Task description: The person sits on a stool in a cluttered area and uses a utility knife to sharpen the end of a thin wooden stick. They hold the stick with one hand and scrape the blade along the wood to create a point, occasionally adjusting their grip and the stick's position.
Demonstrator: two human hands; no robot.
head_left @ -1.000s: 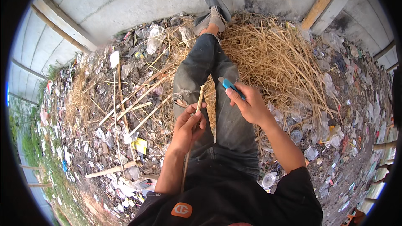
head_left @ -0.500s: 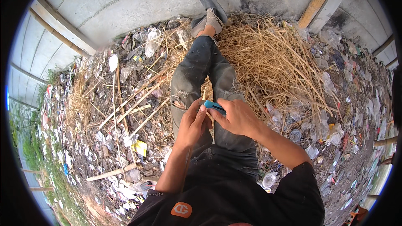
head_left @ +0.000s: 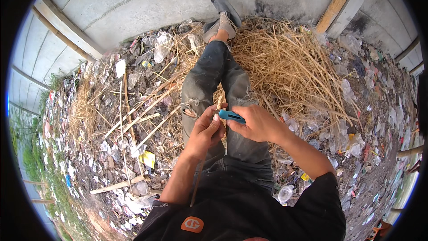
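My left hand is closed around a thin bamboo strip. The strip's pale tip pokes out beyond the fingers, and its lower part runs back along my forearm to my shirt. In my right hand I grip a blue-handled knife, laid crosswise against the strip. Its blade is mostly hidden at my left fingers. Both hands meet above my thighs, where my dark, torn trousers lie stretched out.
A heap of dry straw-like shavings lies right of my legs. Several loose bamboo strips rest on the littered ground to the left. A grey panel wall stands beyond my crossed feet, with a wooden post against it.
My right hand has drawn the blue-handled knife slightly right, showing more of its handle. The left hand stays nearly in place, while the strip's lower part now shows more plainly.
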